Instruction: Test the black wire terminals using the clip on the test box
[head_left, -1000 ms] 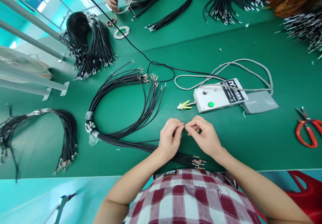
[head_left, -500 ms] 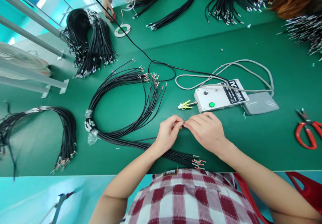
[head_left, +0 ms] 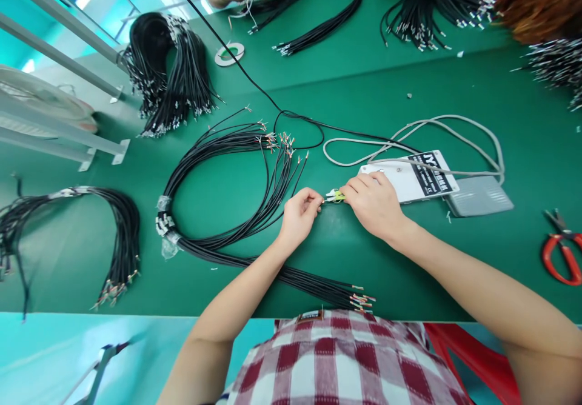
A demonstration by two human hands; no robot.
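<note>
Both hands meet at the yellow-green clip in front of the white box, mid-table.

We pinch a thin wire end in our left hand (head_left: 297, 214), thumb and forefinger closed tight on it; the wire itself is too small to make out clearly. Our right hand (head_left: 375, 202) lies over the near left corner of the white box (head_left: 427, 177), fingers curled down at the clip (head_left: 335, 196); we cannot tell whether that grip is closed on anything. Both wrists hover low, forearms reaching forward from the near edge of the table (head_left: 500, 90). We judge the wire light, limp and springy, best held just behind its bare tip. The black wire bundle (head_left: 218, 235) lies to the left.
</note>
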